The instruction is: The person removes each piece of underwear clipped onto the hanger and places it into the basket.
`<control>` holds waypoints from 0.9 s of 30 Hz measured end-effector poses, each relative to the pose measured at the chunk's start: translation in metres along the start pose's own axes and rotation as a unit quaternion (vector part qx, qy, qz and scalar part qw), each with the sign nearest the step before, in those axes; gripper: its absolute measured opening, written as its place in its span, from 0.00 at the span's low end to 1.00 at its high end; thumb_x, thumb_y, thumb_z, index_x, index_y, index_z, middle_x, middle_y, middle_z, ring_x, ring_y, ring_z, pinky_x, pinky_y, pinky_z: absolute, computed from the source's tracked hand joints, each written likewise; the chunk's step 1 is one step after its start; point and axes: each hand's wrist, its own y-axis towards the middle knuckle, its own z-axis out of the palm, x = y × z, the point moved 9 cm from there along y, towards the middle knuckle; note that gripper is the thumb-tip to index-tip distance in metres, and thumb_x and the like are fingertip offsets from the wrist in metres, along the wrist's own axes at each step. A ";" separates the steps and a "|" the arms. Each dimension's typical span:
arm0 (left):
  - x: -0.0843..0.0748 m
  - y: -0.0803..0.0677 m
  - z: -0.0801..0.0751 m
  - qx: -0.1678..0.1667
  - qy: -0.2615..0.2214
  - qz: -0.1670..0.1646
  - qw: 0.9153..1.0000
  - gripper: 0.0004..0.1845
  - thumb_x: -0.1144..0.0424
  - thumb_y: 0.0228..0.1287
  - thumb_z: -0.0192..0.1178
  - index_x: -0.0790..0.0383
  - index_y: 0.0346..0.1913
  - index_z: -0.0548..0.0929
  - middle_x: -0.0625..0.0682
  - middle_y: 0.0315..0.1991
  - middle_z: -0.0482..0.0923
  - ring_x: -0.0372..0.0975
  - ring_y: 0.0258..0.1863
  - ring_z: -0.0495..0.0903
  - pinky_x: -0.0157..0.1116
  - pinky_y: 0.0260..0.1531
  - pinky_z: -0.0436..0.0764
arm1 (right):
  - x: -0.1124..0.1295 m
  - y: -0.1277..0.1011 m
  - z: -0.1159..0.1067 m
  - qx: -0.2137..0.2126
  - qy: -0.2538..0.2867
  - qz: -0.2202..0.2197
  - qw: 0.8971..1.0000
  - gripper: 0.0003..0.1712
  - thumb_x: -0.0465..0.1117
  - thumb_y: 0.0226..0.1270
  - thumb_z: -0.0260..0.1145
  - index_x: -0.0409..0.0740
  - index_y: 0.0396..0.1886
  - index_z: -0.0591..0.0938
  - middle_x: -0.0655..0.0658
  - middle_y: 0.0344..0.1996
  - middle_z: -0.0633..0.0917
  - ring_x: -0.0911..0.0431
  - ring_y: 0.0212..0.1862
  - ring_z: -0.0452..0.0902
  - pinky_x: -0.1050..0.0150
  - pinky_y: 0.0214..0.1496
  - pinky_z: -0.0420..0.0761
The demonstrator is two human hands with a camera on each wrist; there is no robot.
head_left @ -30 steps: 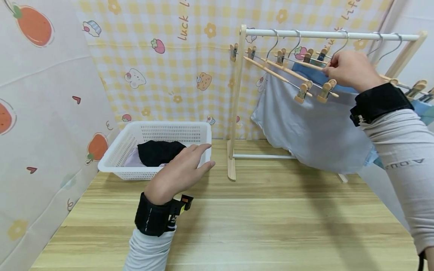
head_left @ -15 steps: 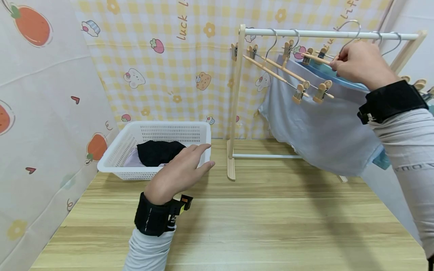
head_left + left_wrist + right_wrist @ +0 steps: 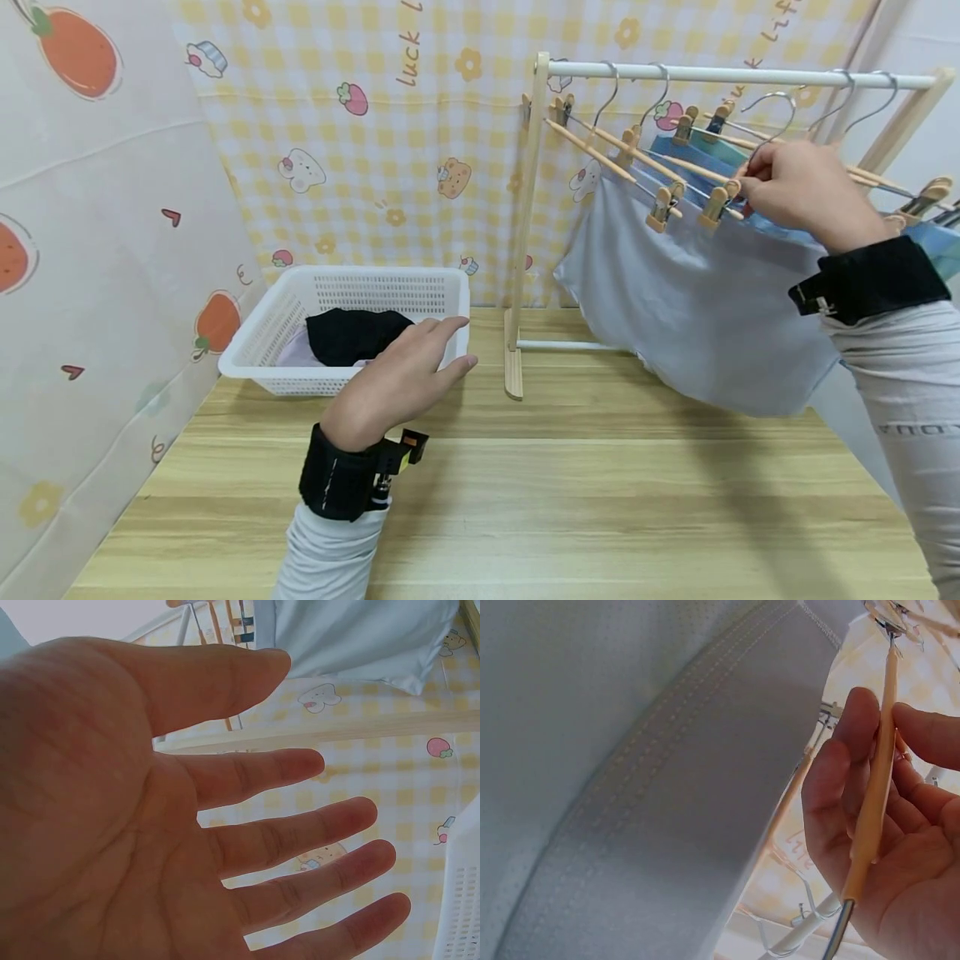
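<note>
My right hand [image 3: 746, 179] pinches the wooden bar of a clip hanger [image 3: 697, 171] between thumb and fingers; the right wrist view shows the bar [image 3: 870, 817] running through the right hand's grip [image 3: 877, 735]. A pale grey-blue garment [image 3: 690, 308] hangs from the hanger's clips and fills the right wrist view [image 3: 630, 787]. The hanger's wire hook [image 3: 776, 98] sits just below the white rail [image 3: 712, 75], off it. My left hand [image 3: 457, 343] hovers palm down, fingers straight, beside the white basket [image 3: 375, 272], holding nothing. The left wrist view shows the left hand's bare palm [image 3: 300, 787].
The basket holds a black cloth [image 3: 348, 333] and a pale one under it. Several other clip hangers hang on the wooden rack, one with a blue garment [image 3: 693, 150]. The rack's post [image 3: 525, 225] stands on the wooden table [image 3: 562, 483]. Patterned sheets close in the back and left.
My right hand lifted the hanger with the garment so its hook cleared the rail, then lowered it toward me. The left hand has not moved.
</note>
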 end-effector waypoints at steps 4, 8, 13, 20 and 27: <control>0.000 0.000 0.000 0.000 0.001 0.001 1.000 0.33 0.51 0.85 0.56 0.58 0.85 0.64 0.61 0.79 0.69 0.53 0.80 0.67 0.55 0.76 0.72 | -0.002 -0.009 0.011 0.017 0.010 -0.005 1.000 0.18 0.39 0.82 0.57 0.25 0.51 0.83 0.36 0.30 0.89 0.51 0.29 0.77 0.61 0.27 0.70; -0.001 0.000 0.000 -0.004 0.003 0.004 1.000 0.33 0.50 0.85 0.56 0.58 0.84 0.65 0.61 0.79 0.69 0.53 0.80 0.67 0.55 0.77 0.71 | -0.005 -0.019 0.025 0.036 0.018 -0.003 0.999 0.17 0.41 0.84 0.57 0.29 0.50 0.83 0.38 0.31 0.89 0.49 0.29 0.77 0.59 0.29 0.70; -0.001 0.000 0.000 -0.007 0.008 0.009 1.000 0.32 0.51 0.85 0.56 0.58 0.84 0.65 0.61 0.78 0.70 0.53 0.79 0.67 0.54 0.77 0.71 | -0.006 -0.032 0.044 0.049 0.029 -0.001 0.998 0.20 0.46 0.85 0.58 0.32 0.51 0.85 0.41 0.31 0.89 0.49 0.31 0.77 0.57 0.31 0.70; 0.000 0.001 0.000 -0.007 0.010 0.009 1.000 0.31 0.51 0.86 0.54 0.58 0.83 0.66 0.61 0.77 0.71 0.53 0.79 0.68 0.55 0.76 0.72 | 0.003 -0.044 0.075 0.071 0.044 -0.033 0.996 0.17 0.43 0.85 0.58 0.35 0.52 0.86 0.41 0.35 0.90 0.52 0.33 0.80 0.59 0.34 0.72; -0.001 0.001 0.000 -0.007 0.012 0.007 1.000 0.31 0.51 0.86 0.54 0.58 0.83 0.66 0.61 0.78 0.70 0.54 0.79 0.68 0.55 0.76 0.72 | 0.023 -0.061 0.108 0.107 0.054 -0.065 0.991 0.14 0.43 0.86 0.59 0.38 0.48 0.86 0.44 0.33 0.89 0.53 0.31 0.77 0.59 0.32 0.69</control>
